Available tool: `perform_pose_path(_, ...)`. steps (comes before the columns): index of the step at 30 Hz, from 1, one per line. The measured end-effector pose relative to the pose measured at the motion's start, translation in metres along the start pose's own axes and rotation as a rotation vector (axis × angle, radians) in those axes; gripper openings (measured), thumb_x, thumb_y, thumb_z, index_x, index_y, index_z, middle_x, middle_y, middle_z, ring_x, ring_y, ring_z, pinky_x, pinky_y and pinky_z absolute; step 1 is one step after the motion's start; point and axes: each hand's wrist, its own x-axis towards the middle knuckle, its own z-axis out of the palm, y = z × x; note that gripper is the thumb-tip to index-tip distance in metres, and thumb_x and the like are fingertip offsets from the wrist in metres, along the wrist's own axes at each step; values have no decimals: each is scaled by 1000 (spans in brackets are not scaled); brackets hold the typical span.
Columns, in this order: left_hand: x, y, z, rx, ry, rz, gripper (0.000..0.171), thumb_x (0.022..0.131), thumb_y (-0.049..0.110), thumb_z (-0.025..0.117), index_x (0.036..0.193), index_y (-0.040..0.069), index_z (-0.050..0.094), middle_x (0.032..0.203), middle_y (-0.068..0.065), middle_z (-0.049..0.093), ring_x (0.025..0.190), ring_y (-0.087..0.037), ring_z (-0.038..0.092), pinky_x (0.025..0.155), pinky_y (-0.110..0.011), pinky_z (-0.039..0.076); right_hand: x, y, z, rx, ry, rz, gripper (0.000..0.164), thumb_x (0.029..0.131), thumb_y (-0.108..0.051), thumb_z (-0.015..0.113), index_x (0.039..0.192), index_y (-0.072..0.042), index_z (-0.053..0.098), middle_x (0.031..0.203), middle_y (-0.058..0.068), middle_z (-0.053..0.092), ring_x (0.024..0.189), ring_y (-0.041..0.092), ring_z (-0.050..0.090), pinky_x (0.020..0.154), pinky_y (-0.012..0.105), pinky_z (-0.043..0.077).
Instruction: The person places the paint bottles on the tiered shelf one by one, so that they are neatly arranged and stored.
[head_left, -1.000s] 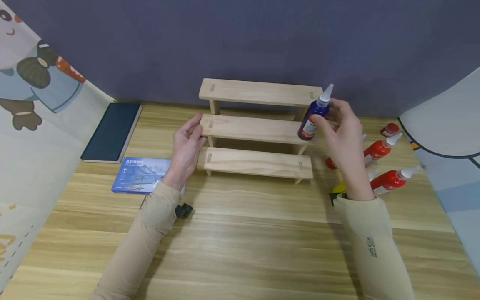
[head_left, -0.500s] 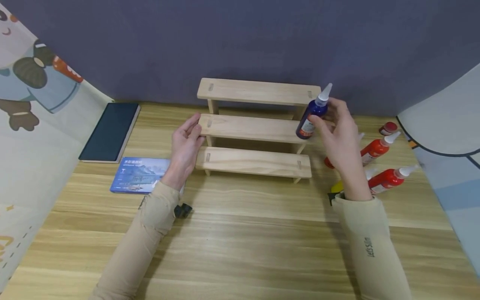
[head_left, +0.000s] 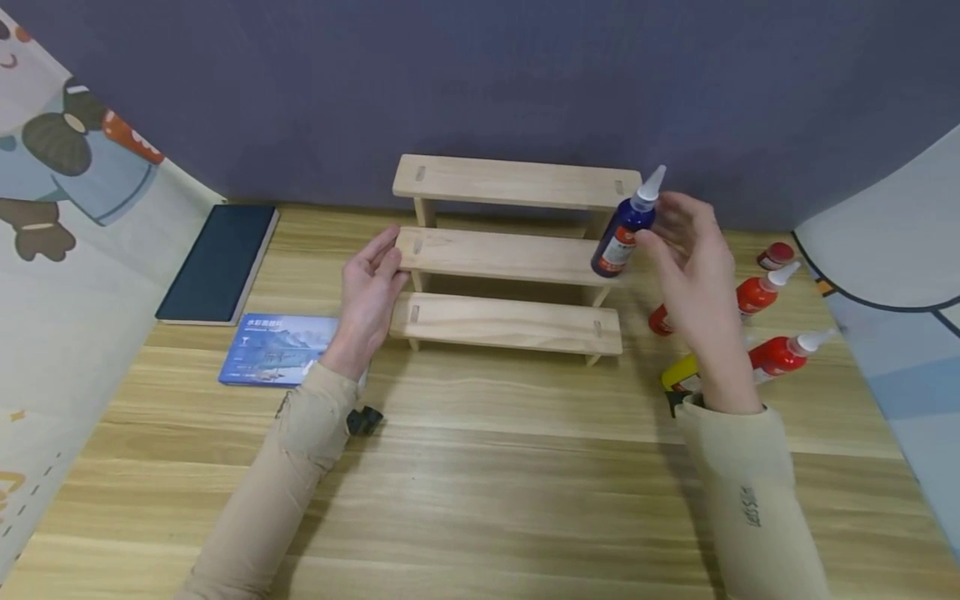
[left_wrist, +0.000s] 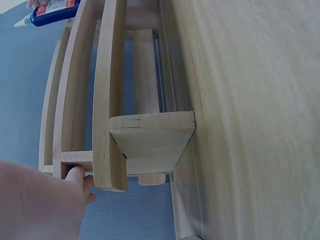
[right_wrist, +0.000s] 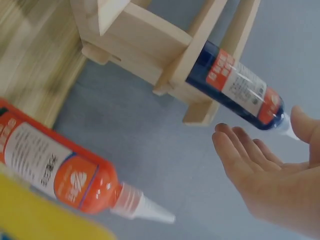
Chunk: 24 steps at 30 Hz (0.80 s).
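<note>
A stepped wooden display stand (head_left: 507,323) with three tiers stands on the table. My left hand (head_left: 369,292) grips the left end of its middle board; in the left wrist view the thumb (left_wrist: 76,175) lies against that end. On the right end of the middle tier stands a dark blue bottle (head_left: 621,242) with a white pointed nozzle and a red-and-white label. My right hand (head_left: 693,287) is just right of this bottle. The right wrist view shows its fingers (right_wrist: 235,150) extended and apart from the bottle (right_wrist: 237,90).
Right of the stand are red bottles (head_left: 776,357), a yellow bottle (head_left: 681,375) and a small red jar (head_left: 777,257). On the left lie a dark notebook (head_left: 219,262), a blue box (head_left: 276,350) and a small black object (head_left: 365,422). A dark blue panel (head_left: 525,75) rises behind.
The right hand has let go of the blue bottle and drawn back slightly to the right. The bottle stays on the middle tier. My left hand has kept its place on the stand.
</note>
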Motion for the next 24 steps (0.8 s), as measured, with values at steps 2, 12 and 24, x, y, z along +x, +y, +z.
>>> perform_pose_path(2, 0, 0, 0, 1, -4, 3, 48, 116, 5, 43, 163, -1, 38, 152, -18, 47, 128, -18, 54, 108, -23, 50, -4, 1, -5, -29, 10, 1, 56, 111, -19, 61, 160, -3, 39, 159, 15, 51, 141, 34, 54, 118, 37, 45)
perform_pose_path(12, -1, -2, 0, 17, -8, 2, 48, 116, 5, 44, 163, 1, 40, 157, -18, 47, 139, -23, 51, 110, -25, 49, -35, 13, -39, -124, 45, -30, 52, 112, -20, 59, 158, -1, 43, 157, 17, 53, 141, 37, 52, 119, 30, 42)
perform_pose_path(24, -1, -1, -1, 7, -24, 16, 48, 116, 4, 43, 163, 0, 38, 159, -21, 43, 146, -27, 46, 116, -26, 44, -69, 39, -62, -205, 18, -19, 53, 111, -13, 62, 158, 3, 43, 154, 26, 52, 144, 34, 50, 119, 20, 37)
